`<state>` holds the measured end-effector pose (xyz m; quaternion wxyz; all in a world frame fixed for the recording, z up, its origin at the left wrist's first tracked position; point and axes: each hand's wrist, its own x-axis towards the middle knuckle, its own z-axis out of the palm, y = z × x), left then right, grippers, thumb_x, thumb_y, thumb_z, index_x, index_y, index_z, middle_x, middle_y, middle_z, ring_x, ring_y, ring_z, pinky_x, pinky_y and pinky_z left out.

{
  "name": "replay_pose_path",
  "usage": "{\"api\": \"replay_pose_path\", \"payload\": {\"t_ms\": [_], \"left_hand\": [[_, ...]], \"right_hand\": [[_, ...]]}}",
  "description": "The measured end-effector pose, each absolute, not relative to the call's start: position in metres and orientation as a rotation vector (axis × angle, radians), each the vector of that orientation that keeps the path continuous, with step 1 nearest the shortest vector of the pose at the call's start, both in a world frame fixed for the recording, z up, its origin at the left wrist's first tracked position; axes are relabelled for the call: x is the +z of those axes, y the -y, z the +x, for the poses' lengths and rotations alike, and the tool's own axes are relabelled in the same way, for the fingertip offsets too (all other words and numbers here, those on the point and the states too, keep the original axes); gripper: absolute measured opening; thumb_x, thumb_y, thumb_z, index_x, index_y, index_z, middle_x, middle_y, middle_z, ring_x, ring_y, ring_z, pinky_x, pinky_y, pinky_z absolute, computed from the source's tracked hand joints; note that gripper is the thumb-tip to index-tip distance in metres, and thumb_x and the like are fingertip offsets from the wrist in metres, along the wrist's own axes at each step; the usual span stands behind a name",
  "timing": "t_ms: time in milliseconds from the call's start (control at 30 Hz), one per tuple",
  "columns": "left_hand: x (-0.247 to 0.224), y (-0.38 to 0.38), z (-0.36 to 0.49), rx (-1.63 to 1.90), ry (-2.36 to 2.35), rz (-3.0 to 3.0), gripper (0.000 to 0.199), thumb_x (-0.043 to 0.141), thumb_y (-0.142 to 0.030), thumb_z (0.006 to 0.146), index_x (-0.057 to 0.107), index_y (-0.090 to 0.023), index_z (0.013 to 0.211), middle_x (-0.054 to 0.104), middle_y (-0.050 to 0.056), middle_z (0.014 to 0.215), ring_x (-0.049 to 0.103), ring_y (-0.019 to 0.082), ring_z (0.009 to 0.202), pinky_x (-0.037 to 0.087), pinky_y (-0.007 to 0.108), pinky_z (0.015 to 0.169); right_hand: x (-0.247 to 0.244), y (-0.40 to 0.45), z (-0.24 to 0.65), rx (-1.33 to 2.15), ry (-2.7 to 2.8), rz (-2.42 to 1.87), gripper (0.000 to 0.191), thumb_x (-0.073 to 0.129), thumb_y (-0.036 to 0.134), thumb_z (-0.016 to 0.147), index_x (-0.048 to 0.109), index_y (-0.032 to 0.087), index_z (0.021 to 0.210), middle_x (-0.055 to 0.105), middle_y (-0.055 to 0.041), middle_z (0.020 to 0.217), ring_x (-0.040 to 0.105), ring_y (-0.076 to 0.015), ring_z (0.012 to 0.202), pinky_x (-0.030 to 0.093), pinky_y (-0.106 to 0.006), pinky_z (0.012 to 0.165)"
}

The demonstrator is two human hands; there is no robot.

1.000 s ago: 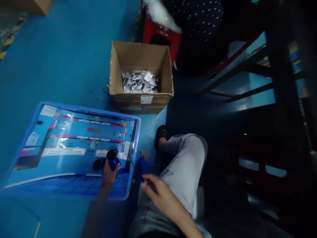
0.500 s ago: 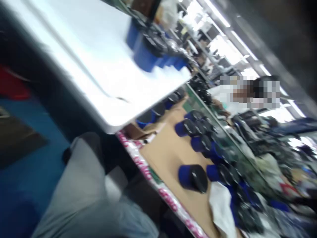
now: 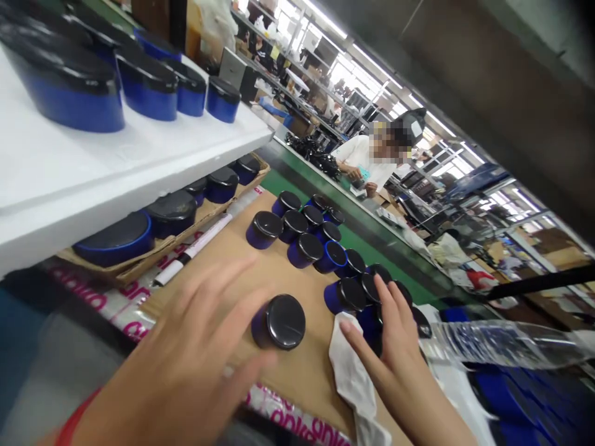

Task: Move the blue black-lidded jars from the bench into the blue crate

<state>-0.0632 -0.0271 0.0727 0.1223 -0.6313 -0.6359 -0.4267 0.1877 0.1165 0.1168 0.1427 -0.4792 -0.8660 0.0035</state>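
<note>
Newly entered, lower frame: spread left hand point(image 3: 198, 350), round blue-and-black plastic container point(image 3: 284, 323) now within reach; spread right hand point(image 3: 398, 350), thumb over white cloth point(image 3: 349, 371).

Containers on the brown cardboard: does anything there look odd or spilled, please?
One container in the group shows a bright blue ring around its black top, unlike its nearest neighbours. No spill is visible.
</note>
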Motion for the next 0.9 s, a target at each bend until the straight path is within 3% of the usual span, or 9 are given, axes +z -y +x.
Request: {"api": "replay_pose_path", "payload": {"t_ms": [67,133,200,300,433,500,600,800,900], "left_hand": [[0.101,-0.007,-0.08,-1.008,1.904,-1.953,0.051,0.044,-0.046,0.1,0.047,-0.016,0.14,0.037,0.017,0.153,0.036,0.032,0.143,0.035,0.051,0.118],[0.124,-0.053,-0.093,-0.754,2.112,-1.986,0.06,0.056,-0.041,0.095,0.044,-0.007,0.143,0.026,0.027,0.158,0.023,0.04,0.149,0.03,0.056,0.12],[0.138,-0.099,-0.101,-0.643,2.147,-2.062,0.065,0.067,-0.035,0.091,0.043,-0.007,0.145,0.025,0.027,0.159,0.025,0.042,0.149,0.03,0.057,0.119],[0.141,-0.152,-0.112,-0.544,2.236,-2.157,0.083,0.067,-0.057,0.087,0.036,-0.014,0.151,0.017,0.021,0.165,0.017,0.039,0.153,0.022,0.062,0.122],[0.124,-0.182,-0.127,-0.475,2.434,-2.255,0.083,0.05,-0.07,0.091,0.025,-0.026,0.156,0.008,0.012,0.169,0.009,0.041,0.154,0.013,0.069,0.122],[0.118,-0.183,-0.131,-0.467,2.468,-2.306,0.081,0.05,-0.07,0.091,0.027,-0.026,0.156,0.011,0.013,0.168,0.019,0.04,0.152,0.019,0.067,0.122],[0.117,-0.171,-0.129,-0.485,2.457,-2.272,0.083,0.057,-0.069,0.088,0.031,-0.024,0.154,0.02,0.015,0.165,0.03,0.039,0.148,0.029,0.063,0.119],[0.116,-0.125,-0.116,-0.465,2.461,-2.119,0.079,0.061,-0.071,0.084,0.044,-0.02,0.142,0.037,0.017,0.153,0.045,0.038,0.135,0.049,0.058,0.104],[0.114,-0.112,-0.114,-0.397,2.46,-2.125,0.093,0.069,-0.071,0.077,0.039,-0.019,0.147,0.03,0.019,0.158,0.037,0.042,0.142,0.051,0.059,0.103]], "right_hand": [[0.128,-0.126,0.167,0.139,2.58,-1.463,0.09,0.046,0.068,0.093,0.002,0.028,0.16,0.0,-0.0155,0.17,-0.003,-0.0352,0.157,0.022,-0.067,0.12],[0.143,-0.138,0.142,0.265,2.672,-1.567,0.098,0.052,0.062,0.093,-0.004,0.02,0.161,-0.015,-0.0166,0.169,-0.02,-0.0331,0.154,0.01,-0.063,0.124],[0.158,-0.157,0.117,0.318,2.731,-1.635,0.11,0.065,0.054,0.089,-0.009,0.018,0.161,-0.024,-0.0186,0.166,-0.026,-0.037,0.15,0.007,-0.066,0.122],[0.171,-0.197,0.091,0.425,2.812,-1.578,0.126,0.083,0.054,0.074,-0.003,0.022,0.162,-0.014,-0.0212,0.167,-0.012,-0.0422,0.153,0.018,-0.065,0.121],[0.174,-0.261,0.069,0.339,2.733,-1.513,0.078,0.058,0.056,0.096,0.024,0.025,0.159,0.02,-0.0155,0.168,0.022,-0.0371,0.153,0.026,-0.062,0.121],[0.17,-0.29,0.057,0.215,2.633,-1.551,0.064,0.055,0.051,0.099,0.034,0.025,0.155,0.025,-0.0128,0.166,0.027,-0.0376,0.15,0.025,-0.066,0.119],[0.161,-0.325,0.037,0.096,2.588,-1.56,0.062,0.061,0.047,0.097,0.04,0.024,0.15,0.029,-0.0127,0.163,0.03,-0.0387,0.148,0.027,-0.067,0.117],[0.138,-0.362,0.007,0.049,2.791,-1.328,0.057,0.063,0.045,0.096,0.045,0.023,0.146,0.044,-0.0128,0.152,0.052,-0.0321,0.131,0.046,-0.057,0.107],[0.128,-0.369,0.004,0.019,2.863,-1.322,0.052,0.063,0.043,0.097,0.049,0.022,0.142,0.054,-0.012,0.142,0.059,-0.0291,0.122,0.051,-0.054,0.102]]}}
